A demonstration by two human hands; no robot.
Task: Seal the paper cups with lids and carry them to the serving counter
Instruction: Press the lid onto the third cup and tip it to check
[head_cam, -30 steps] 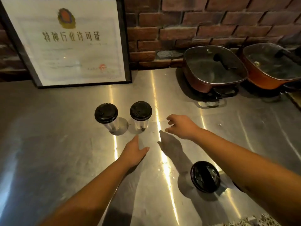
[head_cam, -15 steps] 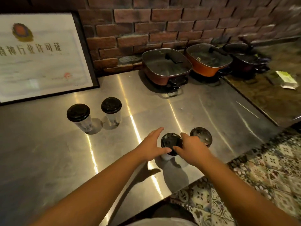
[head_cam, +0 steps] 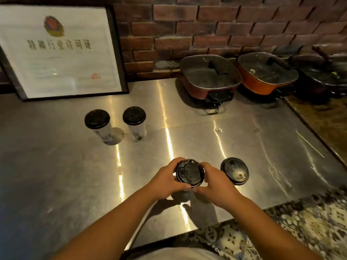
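Observation:
Near the steel counter's (head_cam: 56, 175) front edge stands a paper cup with a black lid (head_cam: 190, 174). My left hand (head_cam: 167, 180) and my right hand (head_cam: 216, 182) close around its lid rim from both sides. The cup body below is mostly hidden by my hands. Just to its right stands another cup with a black lid (head_cam: 235, 173). Farther back on the left stand two more lidded cups, one (head_cam: 97, 124) beside the other (head_cam: 134, 121).
A framed certificate (head_cam: 58, 53) leans on the brick wall at the back left. Three lidded electric pots (head_cam: 210, 76) (head_cam: 266, 74) (head_cam: 326, 76) line the back right. A darker counter (head_cam: 319, 119) adjoins on the right. Patterned floor tiles (head_cam: 291, 228) lie below the front edge.
Both hands came from the far pair of cups to the near cup and now grip its lid rim. The view shifted right, then back toward the left.

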